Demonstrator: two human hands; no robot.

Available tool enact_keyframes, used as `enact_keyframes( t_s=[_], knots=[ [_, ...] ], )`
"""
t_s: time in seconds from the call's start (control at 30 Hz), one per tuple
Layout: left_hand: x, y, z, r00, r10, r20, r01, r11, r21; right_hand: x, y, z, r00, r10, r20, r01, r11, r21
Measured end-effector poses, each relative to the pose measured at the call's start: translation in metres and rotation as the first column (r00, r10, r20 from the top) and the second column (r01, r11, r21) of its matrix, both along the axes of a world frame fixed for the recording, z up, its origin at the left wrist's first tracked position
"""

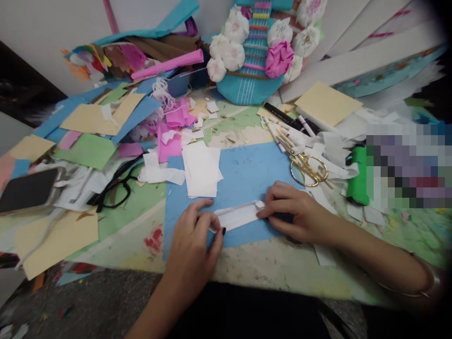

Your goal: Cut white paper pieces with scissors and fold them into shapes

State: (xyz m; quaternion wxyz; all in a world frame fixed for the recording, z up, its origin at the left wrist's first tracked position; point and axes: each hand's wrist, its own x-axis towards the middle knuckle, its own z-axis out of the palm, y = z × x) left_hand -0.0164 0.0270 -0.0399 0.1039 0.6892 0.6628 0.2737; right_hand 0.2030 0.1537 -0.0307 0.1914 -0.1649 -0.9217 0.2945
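Observation:
A long strip of folded white paper stretches between my two hands, just above or on a blue sheet. My left hand pinches its left end between thumb and fingers. At the other end, my right hand grips a small turned-up corner with its fingertips. Beyond my left hand, a stack of white paper pieces lies on the blue sheet. Gold-handled scissors rest past my right hand, beside several pens and markers.
Black glasses and a phone lie at the left among coloured paper sheets. At the back stands a blue piece with strings and paper flowers. A green object sits at the right. The table's front edge runs close to me.

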Motion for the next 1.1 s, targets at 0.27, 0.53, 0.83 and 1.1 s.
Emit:
enact_keyframes(
  t_s=[0.27, 0.53, 0.83, 1.1],
  knots=[
    [0.007, -0.007, 0.0, 0.962, 0.013, -0.274, 0.049, 0.975, 0.217, 0.004, -0.008, 0.012, 0.979, -0.015, 0.201, -0.051, 0.945, 0.322],
    [0.025, -0.027, 0.008, 0.747, -0.062, -0.662, 0.285, 0.93, 0.234, -0.002, -0.033, 0.029, 0.926, -0.005, 0.379, -0.234, 0.778, 0.582],
    [0.034, -0.039, 0.003, 0.759, -0.035, -0.65, 0.178, 0.972, 0.156, -0.004, -0.055, 0.025, 0.914, -0.125, 0.387, -0.165, 0.755, 0.635],
    [0.037, -0.037, 0.002, 0.829, -0.004, -0.56, 0.102, 0.984, 0.144, -0.011, -0.079, 0.01, 0.842, -0.35, 0.41, 0.006, 0.766, 0.643]
  ],
)
